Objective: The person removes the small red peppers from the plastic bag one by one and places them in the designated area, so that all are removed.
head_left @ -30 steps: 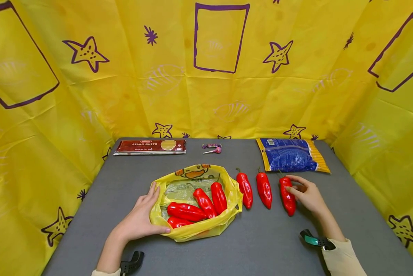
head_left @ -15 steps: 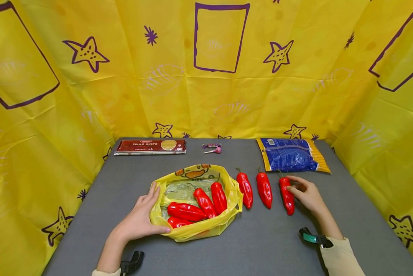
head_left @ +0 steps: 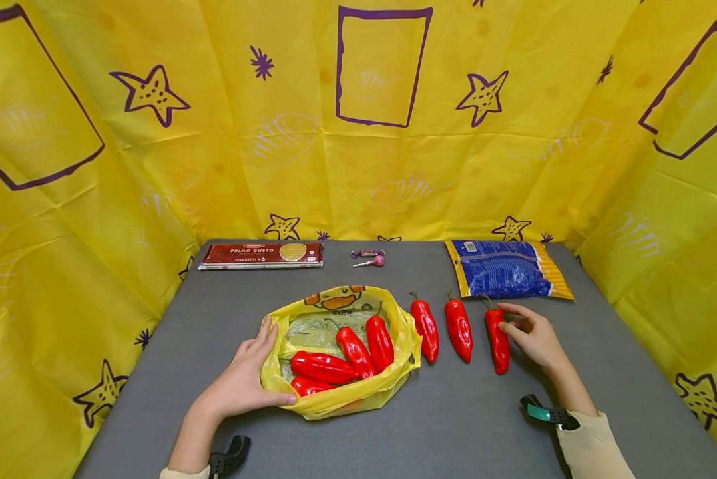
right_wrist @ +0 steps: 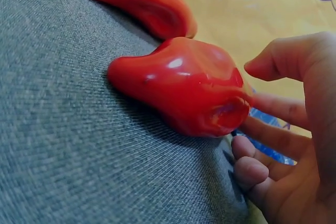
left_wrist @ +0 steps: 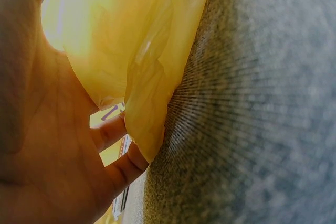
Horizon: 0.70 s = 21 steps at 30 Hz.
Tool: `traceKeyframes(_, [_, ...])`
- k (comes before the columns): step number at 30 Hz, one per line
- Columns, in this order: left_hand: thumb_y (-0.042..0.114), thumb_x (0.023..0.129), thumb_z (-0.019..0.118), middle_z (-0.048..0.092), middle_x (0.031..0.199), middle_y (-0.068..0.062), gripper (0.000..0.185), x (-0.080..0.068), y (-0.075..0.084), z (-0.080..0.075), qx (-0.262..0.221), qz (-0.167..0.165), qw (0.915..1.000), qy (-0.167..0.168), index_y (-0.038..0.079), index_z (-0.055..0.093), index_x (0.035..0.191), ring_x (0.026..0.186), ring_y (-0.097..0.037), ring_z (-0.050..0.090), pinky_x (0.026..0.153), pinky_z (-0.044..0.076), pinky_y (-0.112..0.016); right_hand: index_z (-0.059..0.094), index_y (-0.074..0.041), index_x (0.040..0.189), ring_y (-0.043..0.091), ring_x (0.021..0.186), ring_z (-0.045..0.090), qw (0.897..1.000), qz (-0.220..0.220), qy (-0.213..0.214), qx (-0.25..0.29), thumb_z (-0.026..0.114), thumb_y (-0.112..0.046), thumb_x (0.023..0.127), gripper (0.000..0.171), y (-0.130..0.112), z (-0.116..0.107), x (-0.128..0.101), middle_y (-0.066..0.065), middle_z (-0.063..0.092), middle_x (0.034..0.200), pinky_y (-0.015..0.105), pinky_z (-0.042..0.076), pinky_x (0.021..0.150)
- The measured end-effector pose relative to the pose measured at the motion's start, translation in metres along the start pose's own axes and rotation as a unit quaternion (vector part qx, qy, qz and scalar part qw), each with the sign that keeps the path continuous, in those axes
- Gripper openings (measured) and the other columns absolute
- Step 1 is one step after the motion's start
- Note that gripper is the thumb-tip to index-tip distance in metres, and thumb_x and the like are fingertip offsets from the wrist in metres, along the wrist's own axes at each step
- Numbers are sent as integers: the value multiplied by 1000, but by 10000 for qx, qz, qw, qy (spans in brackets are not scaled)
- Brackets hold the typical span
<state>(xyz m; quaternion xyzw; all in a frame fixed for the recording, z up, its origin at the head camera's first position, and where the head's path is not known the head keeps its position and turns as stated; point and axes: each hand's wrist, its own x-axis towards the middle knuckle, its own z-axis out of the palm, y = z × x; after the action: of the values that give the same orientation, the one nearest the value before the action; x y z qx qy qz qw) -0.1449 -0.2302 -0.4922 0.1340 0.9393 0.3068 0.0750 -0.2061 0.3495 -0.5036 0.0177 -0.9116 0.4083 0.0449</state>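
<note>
Currently, the left hand (head_left: pixel 247 369) rests on the left side of a crumpled yellow plastic bag with a printed duck face (head_left: pixel 358 400). Thumb and fingers are spread wide: the thumb lies along the near rim, the fingers reach along the left wall, and some fingertips are hidden behind the film in the left wrist view. The bag's mouth faces up; four glossy red elongated peppers (head_left: pixel 353 350) are visible inside, one partly covered by another.

The right hand (head_left: pixel 534 339) is at the stem end of a glossy red pepper with a thin stem (head_left: pixel 497 347). This pepper lies on the grey cloth-like tabletop (head_left: pixel 442 432), rightmost of three in a row. Thumb and forefinger are apart, set about its upper end; the remaining fingers are partly bent. Whether they pinch it cannot be told.

Of the other two, the middle pepper (head_left: pixel 459 330) lies well apart from the bag; the leftmost pepper (head_left: pixel 426 331) sits at the bag's right edge, contact unconfirmed.

Along the back lie a dark red spaghetti packet (head_left: pixel 262 255), a purple-wrapped sweet (head_left: pixel 367 253), a pink lollipop (head_left: pixel 377 261) and a blue-and-yellow plastic packet (head_left: pixel 504 273). Yellow patterned fabric (head_left: pixel 364 166) encloses the workspace.
</note>
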Motion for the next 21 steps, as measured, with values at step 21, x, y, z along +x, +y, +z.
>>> traceKeyframes(21, [72,69,89,2,179,-13,139,0,0,-1,22,129,9999,15,3,20,169,143,-40,33,105,46,-63,65,1,140,6,88,63,9950,-943,101,317,70,-10,101,41,-47,-5,12,28,68,126,16,52,76])
